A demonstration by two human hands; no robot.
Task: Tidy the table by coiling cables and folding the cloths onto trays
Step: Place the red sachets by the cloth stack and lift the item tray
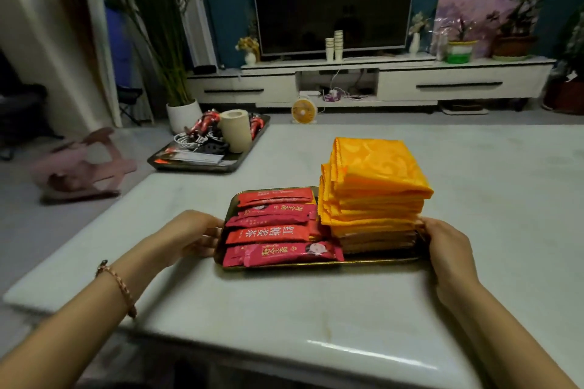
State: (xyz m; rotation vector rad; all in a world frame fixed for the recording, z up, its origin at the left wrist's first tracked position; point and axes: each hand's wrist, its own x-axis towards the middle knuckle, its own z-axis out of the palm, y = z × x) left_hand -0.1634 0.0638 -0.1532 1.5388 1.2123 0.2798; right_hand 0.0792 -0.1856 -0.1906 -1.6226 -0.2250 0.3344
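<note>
A gold tray (373, 261) sits near the table's front edge. On its right side stands a tall stack of folded orange cloths (374, 186); several red packets (278, 232) fill its left side. My left hand (192, 235) grips the tray's left rim, fingers curled round the edge. My right hand (447, 246) grips the right rim beside the cloth stack. A dark tray (202, 164) at the table's far left holds coiled white and black cables (197, 140), a paper roll (235, 129) and more red packets.
The pale marble table (474, 199) spreads wide to the right and behind the gold tray. Beyond it are a TV cabinet (442, 82), a small orange fan (304, 110) on the floor and a potted plant (183, 114). A pink chair (82, 164) stands left.
</note>
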